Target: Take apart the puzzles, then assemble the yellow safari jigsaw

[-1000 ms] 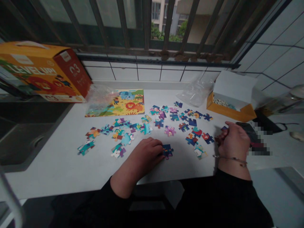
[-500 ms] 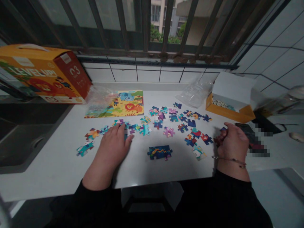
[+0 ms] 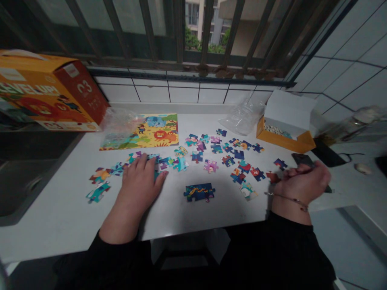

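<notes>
My left hand (image 3: 140, 179) lies flat with fingers stretched over several puzzle pieces, hiding part of them. Teal and orange pieces sit to its left, among them a teal piece (image 3: 99, 192). Two or more joined dark blue pieces (image 3: 199, 192) lie between my hands. Many loose pieces spread behind them, such as a pink piece (image 3: 211, 166). My right hand (image 3: 300, 183) is closed, fingers curled, over the counter's right side near a dark phone-like object (image 3: 302, 160). What it holds, if anything, is hidden. A dark blue piece (image 3: 280, 164) and a reddish-brown piece (image 3: 272, 177) lie beside it.
An animal picture board (image 3: 151, 139) lies at the back, partly under clear plastic. An orange box (image 3: 51, 94) stands back left beside the sink (image 3: 33, 161). A plastic bag (image 3: 242, 119) and an open box with pieces (image 3: 284, 139) are at back right, near a glass jar (image 3: 353, 125).
My right hand has shifted right and turned, uncovering the dark blue and reddish-brown pieces beside it. My left hand stays on the pieces. The camera view has shifted slightly.
</notes>
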The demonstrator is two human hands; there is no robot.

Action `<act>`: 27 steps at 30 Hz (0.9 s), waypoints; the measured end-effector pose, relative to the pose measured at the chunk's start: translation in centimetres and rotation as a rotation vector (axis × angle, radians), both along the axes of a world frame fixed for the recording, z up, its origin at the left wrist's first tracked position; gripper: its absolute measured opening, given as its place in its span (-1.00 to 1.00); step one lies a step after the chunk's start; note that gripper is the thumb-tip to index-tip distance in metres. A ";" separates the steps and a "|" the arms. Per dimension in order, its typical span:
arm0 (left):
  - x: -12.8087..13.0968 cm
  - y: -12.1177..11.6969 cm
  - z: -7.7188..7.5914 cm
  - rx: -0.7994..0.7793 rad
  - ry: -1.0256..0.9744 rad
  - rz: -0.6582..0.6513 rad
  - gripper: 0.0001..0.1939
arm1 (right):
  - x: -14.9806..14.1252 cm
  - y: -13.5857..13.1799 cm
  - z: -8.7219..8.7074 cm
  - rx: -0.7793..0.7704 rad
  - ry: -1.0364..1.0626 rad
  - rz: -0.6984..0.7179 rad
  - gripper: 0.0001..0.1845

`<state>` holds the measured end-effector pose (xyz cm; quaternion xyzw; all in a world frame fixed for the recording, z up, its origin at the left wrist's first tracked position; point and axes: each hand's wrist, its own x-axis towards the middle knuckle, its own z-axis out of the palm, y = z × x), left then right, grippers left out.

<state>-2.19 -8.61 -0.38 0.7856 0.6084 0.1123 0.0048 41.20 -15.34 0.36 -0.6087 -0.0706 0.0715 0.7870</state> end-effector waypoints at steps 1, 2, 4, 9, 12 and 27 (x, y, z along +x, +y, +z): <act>0.5 -0.2 0.3 0.000 -0.054 -0.080 -0.43 | 0.2 -0.2 0.0 0.073 0.003 -0.086 -0.84; 1.2 -0.5 0.6 -0.015 -0.111 -0.169 -0.50 | 0.5 -0.3 -0.1 0.151 0.005 -0.162 -0.84; 2.8 -1.3 0.8 -0.070 -0.193 -0.340 -0.63 | 1.0 -0.5 -0.5 0.234 0.015 -0.185 -0.90; 5.8 -2.8 -0.2 -0.184 -0.205 -0.655 -0.65 | 1.7 -0.7 -1.6 0.231 -0.012 -0.082 -0.81; 6.0 -2.7 -0.8 -0.202 -0.225 -0.651 -0.66 | 1.6 -0.7 -1.5 0.260 0.029 -0.076 -0.83; 5.7 -2.4 -0.9 -0.221 -0.274 -0.656 -0.66 | 0.5 0.0 -0.8 0.299 0.052 -0.018 -0.86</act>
